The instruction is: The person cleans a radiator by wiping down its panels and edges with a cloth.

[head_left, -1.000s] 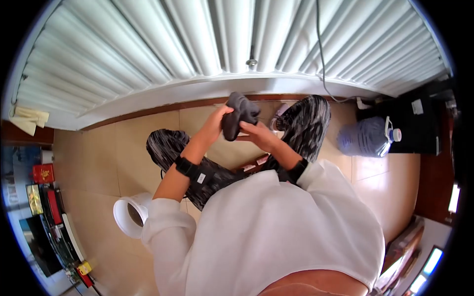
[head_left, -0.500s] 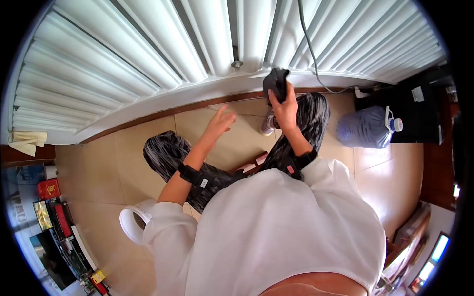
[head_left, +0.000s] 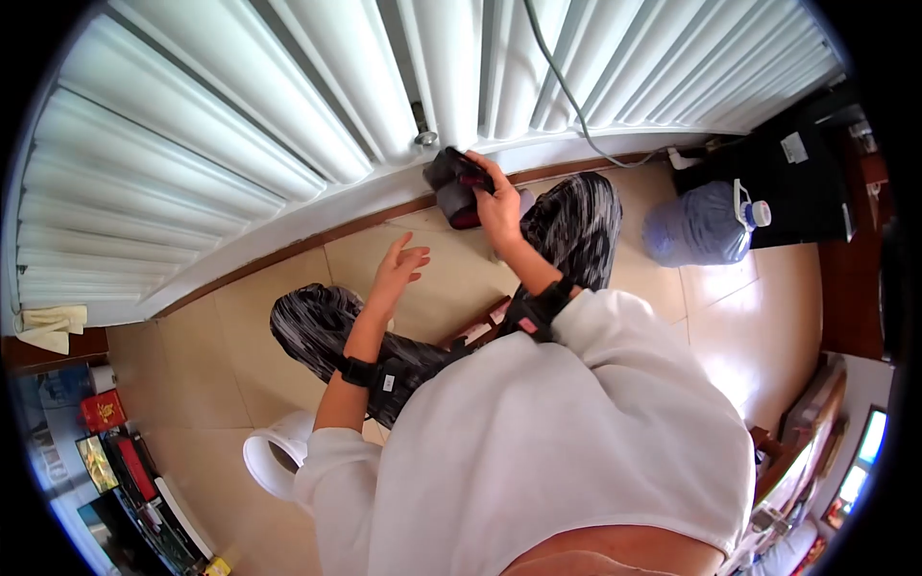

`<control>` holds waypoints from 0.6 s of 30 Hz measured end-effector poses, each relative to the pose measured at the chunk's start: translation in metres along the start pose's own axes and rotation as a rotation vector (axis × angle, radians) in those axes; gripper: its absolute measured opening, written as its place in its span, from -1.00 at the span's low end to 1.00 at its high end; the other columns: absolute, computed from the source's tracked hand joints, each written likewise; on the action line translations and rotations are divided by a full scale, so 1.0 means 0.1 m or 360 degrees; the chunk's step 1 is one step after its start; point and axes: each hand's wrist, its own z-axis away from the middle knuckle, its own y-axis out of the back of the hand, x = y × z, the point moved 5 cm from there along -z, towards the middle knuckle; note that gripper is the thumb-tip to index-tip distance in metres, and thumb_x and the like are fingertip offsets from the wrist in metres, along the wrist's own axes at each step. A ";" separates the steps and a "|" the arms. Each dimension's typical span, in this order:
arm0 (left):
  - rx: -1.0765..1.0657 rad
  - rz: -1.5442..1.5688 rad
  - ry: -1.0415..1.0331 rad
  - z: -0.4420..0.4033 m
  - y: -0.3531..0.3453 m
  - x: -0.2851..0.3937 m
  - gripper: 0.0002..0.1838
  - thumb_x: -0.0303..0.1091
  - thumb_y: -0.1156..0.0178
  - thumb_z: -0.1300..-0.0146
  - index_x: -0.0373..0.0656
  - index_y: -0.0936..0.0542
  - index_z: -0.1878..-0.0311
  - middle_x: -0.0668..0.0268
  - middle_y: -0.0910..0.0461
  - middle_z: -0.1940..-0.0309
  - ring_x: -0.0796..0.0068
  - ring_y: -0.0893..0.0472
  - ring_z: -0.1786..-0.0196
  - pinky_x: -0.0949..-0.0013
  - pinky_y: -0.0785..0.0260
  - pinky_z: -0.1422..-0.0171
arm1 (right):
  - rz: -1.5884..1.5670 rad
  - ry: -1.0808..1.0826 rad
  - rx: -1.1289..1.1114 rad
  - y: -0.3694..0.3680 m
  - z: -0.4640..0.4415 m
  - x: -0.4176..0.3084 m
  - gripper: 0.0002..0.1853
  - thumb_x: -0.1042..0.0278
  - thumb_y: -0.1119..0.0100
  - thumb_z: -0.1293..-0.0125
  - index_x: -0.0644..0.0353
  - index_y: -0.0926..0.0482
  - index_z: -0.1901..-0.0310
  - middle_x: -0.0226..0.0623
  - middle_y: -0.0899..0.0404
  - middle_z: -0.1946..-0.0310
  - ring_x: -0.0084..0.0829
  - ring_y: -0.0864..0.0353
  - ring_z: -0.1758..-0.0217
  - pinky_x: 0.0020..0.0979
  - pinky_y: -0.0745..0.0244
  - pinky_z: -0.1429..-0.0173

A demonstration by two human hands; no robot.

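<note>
My right hand grips a dark grey cloth that shows a bit of dark red in its folds. The bunched cloth is at the foot of the white radiator, close to a small metal fitting; whether it touches the radiator I cannot tell. To the left, over the tiles between my knees, my left hand hangs in the air with its fingers spread and nothing in them.
A large water bottle stands to the right beside a black box. A grey cable runs down across the radiator. Behind my left arm is a white bucket. A cream cloth hangs at far left.
My right hand has moved left with the cloth, which has opened out and now shows dark red. My left hand has shifted slightly left and down, and my view has turned a little.
</note>
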 end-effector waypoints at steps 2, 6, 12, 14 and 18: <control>0.0032 0.0003 -0.0015 0.02 -0.03 0.08 -0.37 -0.12 -0.06 -0.40 -0.10 -0.14 -0.45 0.16 -0.51 -0.17 0.33 -0.51 -0.19 0.28 -0.32 -0.22 | 0.0075 0.0175 0.0390 -0.09 0.04 0.15 -0.48 0.70 -0.09 -0.10 0.00 -0.56 -0.11 -0.19 -0.62 0.02 -0.25 -0.61 -0.06 -0.38 -0.44 -0.17; 0.0037 -0.0057 -0.0110 0.04 0.04 0.27 -0.45 -0.16 -0.03 -0.43 -0.09 -0.22 -0.41 0.17 -0.54 -0.11 0.36 -0.54 -0.14 0.32 -0.34 -0.20 | -0.0034 -0.0366 -0.0531 -0.55 0.29 0.26 -0.54 0.67 -0.12 -0.09 0.17 -0.56 -0.09 -0.24 -0.60 0.02 -0.44 -0.54 -0.05 -0.45 -0.38 -0.20; 0.0103 -0.0118 -0.0199 0.28 0.22 0.54 -0.55 -0.20 0.01 -0.45 -0.11 -0.33 -0.34 0.21 -0.58 -0.05 0.39 -0.57 -0.10 0.35 -0.35 -0.17 | -0.0515 0.0032 0.0334 0.30 0.17 -0.05 -0.46 0.81 0.03 -0.12 0.24 -0.42 -0.18 -0.34 -0.51 -0.01 -0.54 -0.43 -0.08 -0.53 -0.31 -0.23; 0.0115 -0.0136 -0.0221 0.26 0.23 0.54 -0.56 -0.20 0.01 -0.45 -0.11 -0.35 -0.32 0.22 -0.58 -0.05 0.39 -0.57 -0.09 0.35 -0.36 -0.17 | -0.0274 0.0220 0.0475 0.50 0.06 -0.25 -0.48 0.78 -0.01 -0.11 0.26 -0.41 -0.17 -0.25 -0.52 -0.01 -0.45 -0.48 -0.09 -0.48 -0.34 -0.21; 0.0047 -0.0124 -0.0201 0.17 0.08 0.46 -0.57 -0.19 0.03 -0.46 -0.11 -0.37 -0.31 0.22 -0.58 -0.05 0.40 -0.57 -0.09 0.36 -0.37 -0.16 | 0.0425 0.0610 0.0441 0.46 -0.25 -0.27 -0.38 0.77 -0.11 0.07 0.13 -0.43 -0.12 -0.14 -0.50 -0.06 -0.12 -0.53 -0.11 -0.34 -0.46 -0.13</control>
